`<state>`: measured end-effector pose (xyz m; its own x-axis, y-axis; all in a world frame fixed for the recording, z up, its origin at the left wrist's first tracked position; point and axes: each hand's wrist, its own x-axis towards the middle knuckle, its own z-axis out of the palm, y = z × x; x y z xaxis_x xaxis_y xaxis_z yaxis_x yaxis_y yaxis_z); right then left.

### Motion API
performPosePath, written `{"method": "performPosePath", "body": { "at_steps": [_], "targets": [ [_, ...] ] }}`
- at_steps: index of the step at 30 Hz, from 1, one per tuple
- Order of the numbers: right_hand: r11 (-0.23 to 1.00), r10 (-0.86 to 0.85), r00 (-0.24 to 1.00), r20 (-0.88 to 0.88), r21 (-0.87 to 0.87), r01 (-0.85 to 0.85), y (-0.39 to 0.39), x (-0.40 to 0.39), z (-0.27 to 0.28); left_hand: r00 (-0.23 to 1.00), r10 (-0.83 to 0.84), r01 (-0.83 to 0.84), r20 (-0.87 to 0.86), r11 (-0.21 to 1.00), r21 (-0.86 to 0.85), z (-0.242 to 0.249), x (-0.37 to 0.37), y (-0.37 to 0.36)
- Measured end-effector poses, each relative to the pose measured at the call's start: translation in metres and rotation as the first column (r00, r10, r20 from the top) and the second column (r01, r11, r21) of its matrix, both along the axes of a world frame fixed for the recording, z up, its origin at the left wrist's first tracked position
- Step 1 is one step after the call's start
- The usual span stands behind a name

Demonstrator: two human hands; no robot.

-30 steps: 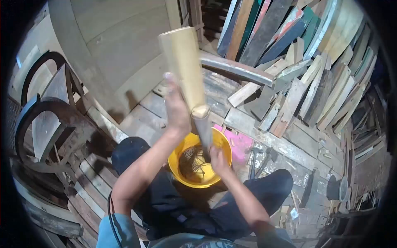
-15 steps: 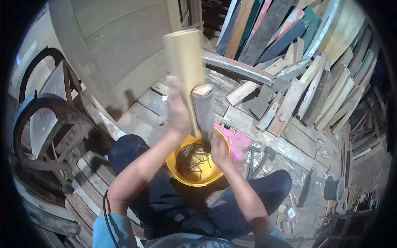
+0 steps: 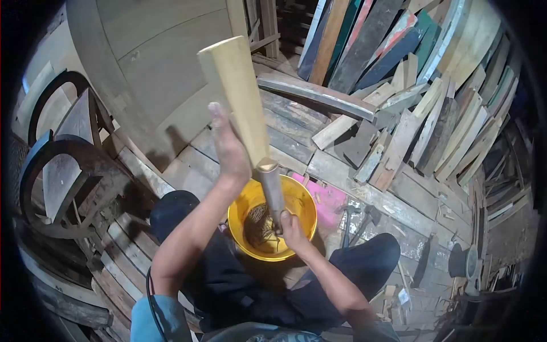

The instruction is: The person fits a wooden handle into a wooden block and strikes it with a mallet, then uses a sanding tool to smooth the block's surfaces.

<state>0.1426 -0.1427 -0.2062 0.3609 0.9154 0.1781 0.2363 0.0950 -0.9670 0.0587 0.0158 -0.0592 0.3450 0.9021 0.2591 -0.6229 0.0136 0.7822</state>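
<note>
My left hand (image 3: 231, 151) grips a pale wooden board (image 3: 242, 94) that stands tilted, its upper end leaning left; the fingers are hidden behind it and the thumb points up. My right hand (image 3: 293, 232) is closed around the lower end of a machete-like tool with a broad grey blade (image 3: 272, 191). The blade's far end is right at the board's lower edge, where a light patch of wood shows. Below both hands a yellow bucket (image 3: 310, 228) stands between my legs, with many thin brown nails (image 3: 257, 228) heaped in it.
A pink sheet (image 3: 322, 199) lies right of the bucket, with hammers (image 3: 359, 222) beside it. Stacked wood offcuts (image 3: 399, 142) fill the right side. A wooden panel (image 3: 165, 51) stands at the back left, near curved chair frames (image 3: 62, 154).
The board has shifted left and tilted further, with my left hand moving along. My right hand and the blade have moved down and slightly left, lower over the bucket.
</note>
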Motion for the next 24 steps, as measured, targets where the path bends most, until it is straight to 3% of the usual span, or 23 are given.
{"method": "performPosePath", "body": {
  "at_steps": [1,2,3,4,5,6,8,9,10,11,12,13,14,15,18,19,21,22,23,24],
  "targets": [
    [0.989,0.006,0.994,-0.106,-0.147,-0.022,-0.005,-0.003,0.001,1.000,0.016,-0.015,0.006,1.000,-0.005,0.006,-0.004,-0.001],
    [0.992,0.003,1.000,0.030,-0.123,0.001,0.002,0.005,0.004,0.999,0.035,-0.035,0.008,0.999,-0.014,0.006,-0.006,-0.002],
    [0.998,0.014,0.999,0.045,-0.056,-0.012,0.013,0.014,0.010,0.996,0.084,-0.084,-0.001,0.996,-0.042,0.001,0.000,-0.002],
    [0.999,0.030,0.998,0.062,0.013,-0.030,0.024,0.023,0.016,0.975,0.198,-0.191,-0.105,0.979,0.071,-0.007,0.010,-0.004],
    [0.999,0.037,0.998,-0.051,-0.016,-0.038,0.030,0.025,0.019,0.927,0.316,-0.280,-0.201,0.941,0.190,-0.019,0.020,-0.007],
    [0.998,0.031,0.985,-0.170,-0.050,-0.040,0.028,0.023,0.020,0.959,0.211,-0.172,-0.191,0.964,0.201,-0.020,0.015,-0.004],
    [0.999,0.014,1.000,-0.005,-0.047,-0.014,0.008,0.013,0.002,0.982,-0.008,0.049,-0.187,0.975,0.216,-0.023,0.007,0.002],
    [1.000,0.007,0.997,0.082,-0.021,-0.005,-0.003,0.007,-0.008,0.954,-0.292,0.300,-0.070,0.933,0.197,-0.034,-0.012,0.026],
    [0.993,-0.114,0.992,0.048,0.033,0.113,-0.004,-0.008,-0.012,0.939,-0.345,0.341,-0.020,0.916,0.210,-0.038,-0.012,0.031],
    [0.993,-0.027,0.998,0.058,-0.115,0.034,-0.004,0.003,-0.009,0.917,-0.398,0.382,0.029,0.896,0.225,-0.042,-0.013,0.036],
    [0.992,0.016,0.999,0.034,-0.129,-0.011,0.008,0.014,-0.002,0.889,-0.451,0.423,0.075,0.874,0.239,-0.046,-0.015,0.040],
    [0.988,0.058,0.998,0.009,-0.143,-0.056,0.019,0.024,0.006,0.988,-0.151,0.156,-0.046,0.972,0.178,-0.022,-0.002,0.005],
    [0.998,0.057,0.998,-0.035,-0.019,-0.058,0.030,0.027,0.008,0.993,0.067,-0.049,-0.097,0.983,0.179,-0.018,0.011,-0.008],
    [0.996,0.065,0.998,-0.019,-0.053,-0.066,0.023,0.023,0.000,0.946,0.279,-0.249,-0.167,0.952,0.176,-0.015,0.024,-0.020],
    [0.993,0.057,0.996,0.069,-0.103,-0.049,0.003,0.018,-0.024,0.986,0.164,-0.164,-0.012,0.986,-0.014,0.006,0.019,-0.012],
    [0.997,0.036,0.992,0.119,-0.073,-0.027,0.003,0.015,-0.018,0.996,-0.082,0.082,0.025,0.996,-0.016,0.002,0.002,0.001],
    [1.000,-0.015,0.976,0.219,-0.012,0.018,0.002,0.009,-0.009,0.991,-0.098,0.098,0.090,0.995,0.007,-0.002,0.002,0.001],
    [0.992,0.069,0.963,0.262,-0.118,-0.039,0.013,0.022,-0.003,0.988,-0.097,0.096,0.118,0.995,0.020,-0.001,0.000,-0.001],
    [0.995,0.032,0.995,0.099,-0.093,-0.023,0.023,0.027,0.003,0.985,0.158,-0.154,0.069,0.986,-0.062,0.001,0.020,-0.013],
    [0.997,-0.003,0.997,-0.072,-0.075,-0.003,0.032,0.026,0.020,0.967,0.247,-0.242,-0.061,0.968,0.071,-0.006,0.023,-0.016]
  ]
}}
